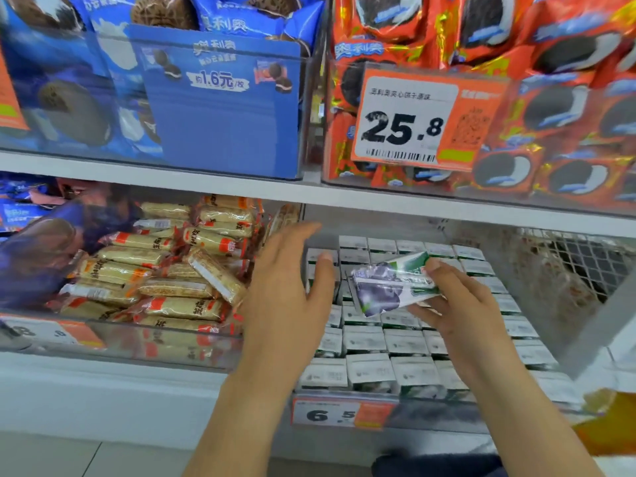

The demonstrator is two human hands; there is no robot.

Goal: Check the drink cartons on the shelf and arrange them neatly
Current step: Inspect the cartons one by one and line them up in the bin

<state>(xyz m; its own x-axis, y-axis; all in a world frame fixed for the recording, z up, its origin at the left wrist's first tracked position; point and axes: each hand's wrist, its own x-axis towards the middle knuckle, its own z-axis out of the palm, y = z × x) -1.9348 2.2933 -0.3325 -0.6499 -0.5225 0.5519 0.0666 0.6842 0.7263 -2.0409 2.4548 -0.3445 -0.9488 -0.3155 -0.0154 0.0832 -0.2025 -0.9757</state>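
Blue biscuit packs (69, 80), orange biscuit packs (568, 63) (tagged 25.8), wafer packets (165, 273) below left

Right hand (461, 311) holds one drink carton (389, 287), tilted, blueberry print facing up, above the packed rows of cartons (371, 342) on the lower shelf (113, 404). Its fingers (444, 270) curl over the carton's green end. Left hand (289, 287) open, fingers straight, hovering at the left edge of the rows, just beside the held carton; contact not discernible. Price tag (340, 413) reading 6.5 at shelf front. Clear bin of wrapped wafer bars (179, 270) to the left. Upper shelf: blue cookie packs (86, 80), red cookie packs (550, 98), tag 25.8 (409, 118).
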